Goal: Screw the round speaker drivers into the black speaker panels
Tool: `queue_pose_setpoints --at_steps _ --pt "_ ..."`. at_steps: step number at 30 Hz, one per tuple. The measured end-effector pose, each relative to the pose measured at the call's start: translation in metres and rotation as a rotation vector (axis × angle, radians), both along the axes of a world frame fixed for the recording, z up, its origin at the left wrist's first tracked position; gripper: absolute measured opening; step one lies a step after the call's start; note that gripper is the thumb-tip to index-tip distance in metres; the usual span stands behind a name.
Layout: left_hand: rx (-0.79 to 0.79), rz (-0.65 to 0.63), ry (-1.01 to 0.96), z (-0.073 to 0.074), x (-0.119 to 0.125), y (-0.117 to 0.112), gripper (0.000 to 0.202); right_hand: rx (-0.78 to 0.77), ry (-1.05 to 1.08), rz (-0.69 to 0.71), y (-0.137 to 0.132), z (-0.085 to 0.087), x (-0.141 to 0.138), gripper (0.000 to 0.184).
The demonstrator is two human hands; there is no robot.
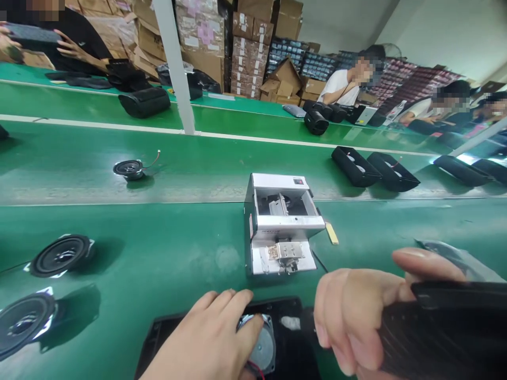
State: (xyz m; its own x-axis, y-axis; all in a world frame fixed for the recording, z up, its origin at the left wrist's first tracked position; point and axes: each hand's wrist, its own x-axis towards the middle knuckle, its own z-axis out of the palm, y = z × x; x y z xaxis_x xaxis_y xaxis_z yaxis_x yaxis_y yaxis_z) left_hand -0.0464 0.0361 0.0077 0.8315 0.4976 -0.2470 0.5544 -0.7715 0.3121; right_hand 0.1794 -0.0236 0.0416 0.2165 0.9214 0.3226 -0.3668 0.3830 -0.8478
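Note:
In front of me lies a black speaker housing panel (293,351) with a round speaker (264,345) set in it, magnet side up, with a red wire beside it. My left hand (214,332) lies over the speaker, thumb on the magnet and fingers curled over its far edge. My right hand (356,316) is closed around a black electric screwdriver (443,332), which lies sideways from the right; its front end is near the panel's right side, mostly hidden by my fingers. Just beyond the panel stands a white and black screw feeder (283,224).
Two loose speakers (61,256) lie on the left, and a smaller speaker (129,169) with a wire sits farther back. Black housings (356,166) stand at the right. A yellow strip (331,233) and a plastic bag (459,258) lie nearby. Several people work across the bench.

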Motion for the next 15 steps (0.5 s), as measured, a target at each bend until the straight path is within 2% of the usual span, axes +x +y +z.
queue_pose_setpoints --at_steps 4,11,15 --pt "-0.011 0.046 -0.072 0.003 0.000 0.000 0.042 -0.015 -0.035 -0.055 0.008 0.003 -0.005 0.031" --pt "-0.067 0.067 -0.057 0.007 0.004 0.005 0.039 -0.042 0.009 0.034 0.010 -0.004 0.000 0.038" --pt "-0.100 0.081 -0.028 0.008 0.004 0.004 0.033 -0.073 -0.001 0.214 0.010 -0.011 0.007 0.038"
